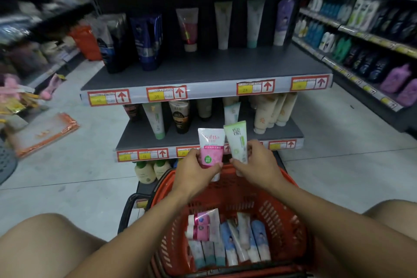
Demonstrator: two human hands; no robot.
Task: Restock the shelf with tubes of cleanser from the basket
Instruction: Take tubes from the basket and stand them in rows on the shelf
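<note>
While hands grip two tubes (211,149), the shelf (140,135) front lies bare.

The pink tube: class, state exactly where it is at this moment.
In the head view, the pink tube is held upright in the left hand, above the red basket, beside the green tube in the right hand.

A shop aisle: stocked shelves (206,70) with price tags (167,93) (red-arrowed).

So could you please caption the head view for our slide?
Left hand holds a pink tube, right hand a green tube, above the basket.
</note>
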